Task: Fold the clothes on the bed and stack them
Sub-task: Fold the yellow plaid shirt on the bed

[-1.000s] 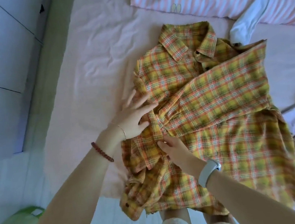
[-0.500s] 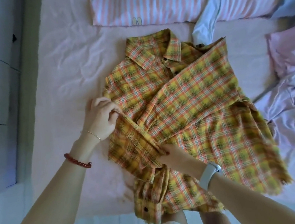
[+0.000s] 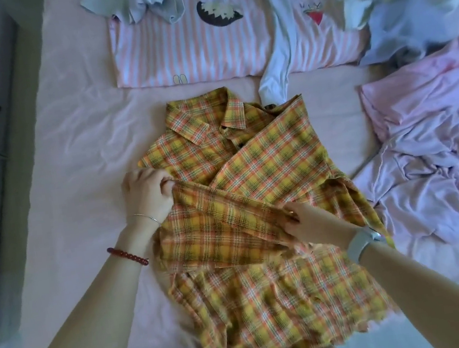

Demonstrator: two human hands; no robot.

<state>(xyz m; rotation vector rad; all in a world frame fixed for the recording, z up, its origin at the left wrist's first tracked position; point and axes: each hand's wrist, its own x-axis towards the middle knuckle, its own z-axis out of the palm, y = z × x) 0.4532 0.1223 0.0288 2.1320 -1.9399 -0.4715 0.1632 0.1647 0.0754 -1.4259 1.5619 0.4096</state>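
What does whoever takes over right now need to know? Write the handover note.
Left hand: grips the plaid shirt at its left shoulder fold.
Right hand: pinches the left sleeve laid across the shirt's middle.
Shirt lies collar-up on the bed; right sleeve already folded across.
Left: flatten the sleeve, fold the hem up, then fold the pink clothes on the right and stack everything.

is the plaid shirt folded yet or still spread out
Partly folded. The plaid shirt has both sleeves crossed over its front, the left hand and right hand gripping one; its lower half lies spread.
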